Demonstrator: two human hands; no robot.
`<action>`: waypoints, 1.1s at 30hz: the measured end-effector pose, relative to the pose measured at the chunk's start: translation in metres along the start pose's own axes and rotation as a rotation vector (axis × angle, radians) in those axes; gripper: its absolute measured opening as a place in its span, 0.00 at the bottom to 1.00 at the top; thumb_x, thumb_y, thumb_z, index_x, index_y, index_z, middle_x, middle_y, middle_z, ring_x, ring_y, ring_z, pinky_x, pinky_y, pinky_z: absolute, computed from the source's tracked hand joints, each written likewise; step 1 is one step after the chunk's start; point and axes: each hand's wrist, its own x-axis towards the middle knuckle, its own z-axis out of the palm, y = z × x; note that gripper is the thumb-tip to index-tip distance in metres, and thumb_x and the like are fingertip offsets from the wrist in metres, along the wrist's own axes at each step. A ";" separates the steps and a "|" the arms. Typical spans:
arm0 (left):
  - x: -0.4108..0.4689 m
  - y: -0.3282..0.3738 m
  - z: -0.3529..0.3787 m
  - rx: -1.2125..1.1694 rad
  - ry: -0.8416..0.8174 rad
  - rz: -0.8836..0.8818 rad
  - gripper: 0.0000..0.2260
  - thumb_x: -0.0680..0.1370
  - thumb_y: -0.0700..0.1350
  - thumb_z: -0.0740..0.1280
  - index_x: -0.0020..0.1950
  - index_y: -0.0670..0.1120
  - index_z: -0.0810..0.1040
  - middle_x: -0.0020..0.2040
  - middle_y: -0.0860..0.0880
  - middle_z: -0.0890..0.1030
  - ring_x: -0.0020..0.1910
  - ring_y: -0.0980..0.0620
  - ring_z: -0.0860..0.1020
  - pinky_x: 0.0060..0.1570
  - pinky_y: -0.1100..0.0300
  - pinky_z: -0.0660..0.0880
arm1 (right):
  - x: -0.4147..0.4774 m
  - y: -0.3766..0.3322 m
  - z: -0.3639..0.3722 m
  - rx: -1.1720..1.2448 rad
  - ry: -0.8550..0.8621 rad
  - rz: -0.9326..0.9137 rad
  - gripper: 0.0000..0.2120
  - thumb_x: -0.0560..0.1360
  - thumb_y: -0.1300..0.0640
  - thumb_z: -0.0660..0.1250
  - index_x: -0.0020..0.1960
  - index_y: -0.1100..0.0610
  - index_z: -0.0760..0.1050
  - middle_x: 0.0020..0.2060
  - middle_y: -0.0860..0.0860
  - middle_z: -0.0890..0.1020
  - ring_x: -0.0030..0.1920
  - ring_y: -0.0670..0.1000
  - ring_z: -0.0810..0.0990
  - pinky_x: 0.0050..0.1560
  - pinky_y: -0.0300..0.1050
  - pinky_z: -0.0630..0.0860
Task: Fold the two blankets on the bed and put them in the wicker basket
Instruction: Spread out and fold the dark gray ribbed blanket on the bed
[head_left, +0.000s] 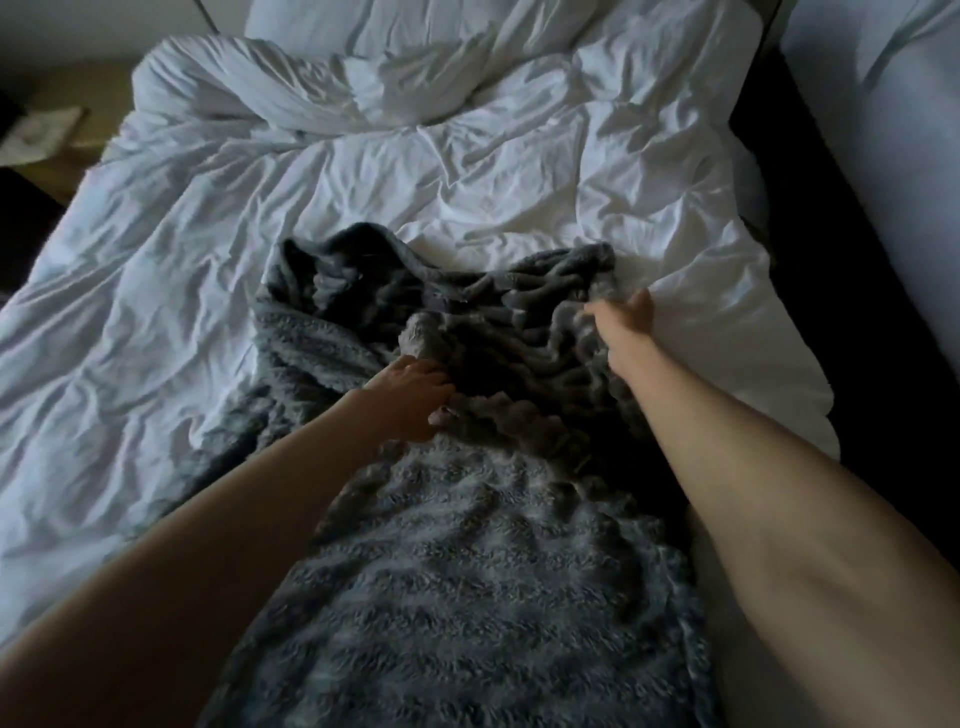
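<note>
Blanket (467, 545), grey and shaggy, lies bunched on the near right part of the bed, and both hands are on it. The left hand (410, 402) has its fingers curled down into a raised fold near the middle of the heap and grips it. The right hand (626, 325) reaches to the far right edge with its thumb out. Its fingers are blurred and sunk in the pile, so I cannot tell whether they pinch the cloth or only touch it.

The fabric looks soft, thick and limp, likely light for its bulk. It should drape and sag rather than hold a crease, and the pile should give a sure grip. The best hold is probably at two corners or along one hem, but the corners are lost in the folds and need finding first. Whether this heap is one blanket or two is unclear.

Around it the white duvet (260, 234) spreads rumpled to the left and ahead, giving broad soft room to lay cloth flat. On the right the bed ends close by at a dark gap (831, 260), where cloth could slip off. No basket is in view.
</note>
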 end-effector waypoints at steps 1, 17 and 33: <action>-0.006 -0.005 0.001 0.009 0.026 0.032 0.20 0.77 0.54 0.62 0.67 0.50 0.71 0.64 0.50 0.76 0.67 0.48 0.70 0.65 0.56 0.66 | -0.006 -0.007 0.003 -0.026 -0.035 -0.034 0.28 0.71 0.63 0.66 0.71 0.59 0.67 0.55 0.58 0.80 0.46 0.49 0.79 0.41 0.42 0.76; -0.147 0.001 0.011 -0.281 -0.049 -0.221 0.17 0.78 0.52 0.62 0.63 0.46 0.75 0.66 0.47 0.71 0.67 0.47 0.67 0.58 0.51 0.74 | -0.141 0.019 0.064 -0.654 -0.358 -0.496 0.12 0.80 0.54 0.61 0.56 0.62 0.72 0.55 0.62 0.78 0.56 0.61 0.77 0.49 0.46 0.68; -0.281 0.007 0.116 -0.636 -0.002 -0.447 0.15 0.77 0.55 0.62 0.61 0.51 0.74 0.58 0.47 0.78 0.59 0.44 0.77 0.49 0.51 0.77 | -0.307 0.088 0.140 -1.304 -0.816 -0.659 0.42 0.67 0.31 0.66 0.75 0.48 0.59 0.70 0.51 0.69 0.69 0.55 0.67 0.67 0.51 0.67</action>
